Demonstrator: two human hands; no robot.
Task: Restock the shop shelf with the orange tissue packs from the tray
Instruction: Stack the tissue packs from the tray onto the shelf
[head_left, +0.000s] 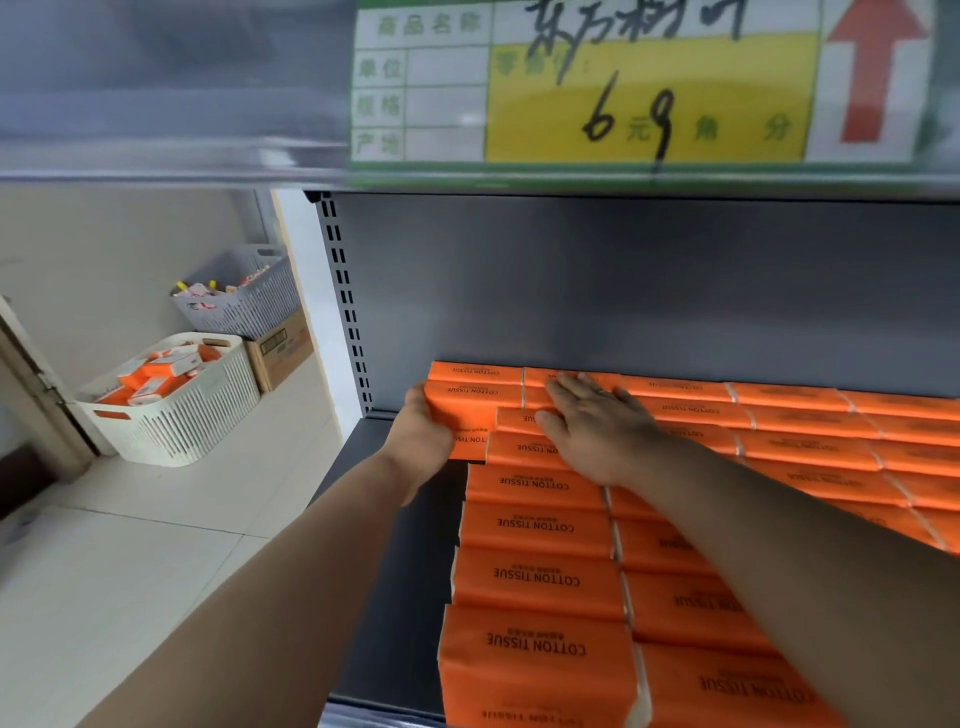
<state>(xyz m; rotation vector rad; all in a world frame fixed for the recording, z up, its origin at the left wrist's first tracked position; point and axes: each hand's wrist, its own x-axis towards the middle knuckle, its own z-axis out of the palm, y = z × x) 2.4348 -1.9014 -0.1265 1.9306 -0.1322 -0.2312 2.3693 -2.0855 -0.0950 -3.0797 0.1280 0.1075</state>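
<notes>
Here we are reaching both arms into the shelf (410, 571), where the orange tissue packs (535, 525) are lying in tight rows, printed side up, running from the front edge to the grey back wall (623, 286). Our right hand (597, 428) is lying flat on top of the packs near the back. Its fingers (563, 387) are stretching out straight and a little spread, pressing down and holding nothing. Right under those fingers a few packs are sitting slightly out of line with the rows.

Our left hand (418, 434) is pressing against the left ends of the rearmost packs, just left of the right fingers. Its own fingers (415, 402) are looking straight as they lie along those ends toward the back wall, though the packs are hiding part of them. A strip of bare shelf is showing beside the rows, below the left wrist.

Well off to the left of the left fingers, the white tray (208, 410) is standing on the pale tiled floor (156, 519), with loose packs (156, 376) lying jumbled inside it. Behind it a grey basket (260, 301) is resting on a cardboard box (280, 353). Above both hands a price tag (623, 88) with a red arrow is hanging on the upper shelf edge.
</notes>
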